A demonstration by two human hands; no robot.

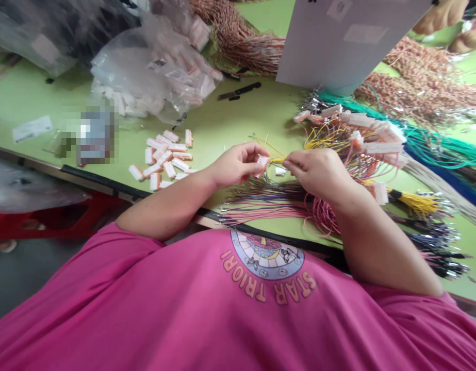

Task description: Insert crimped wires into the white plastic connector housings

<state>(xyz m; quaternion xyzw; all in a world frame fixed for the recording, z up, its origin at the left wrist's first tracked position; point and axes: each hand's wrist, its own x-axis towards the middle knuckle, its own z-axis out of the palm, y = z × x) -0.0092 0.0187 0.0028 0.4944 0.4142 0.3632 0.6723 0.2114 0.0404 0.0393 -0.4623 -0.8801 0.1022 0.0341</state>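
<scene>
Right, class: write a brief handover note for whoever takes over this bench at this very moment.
Left hand: pinching a small white connector.
Right hand: pinching a yellow wire at the connector.
Loose connectors lie left on the green table; pink and purple wires lie under the hands.
Done: wired connectors are piled at right.
Left: the loose connectors and wires.

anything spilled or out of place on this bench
Nothing looks damaged. The loose white connectors lie scattered on the green table outside their plastic bag. The left hand holds one connector, the right hand a yellow wire.
</scene>
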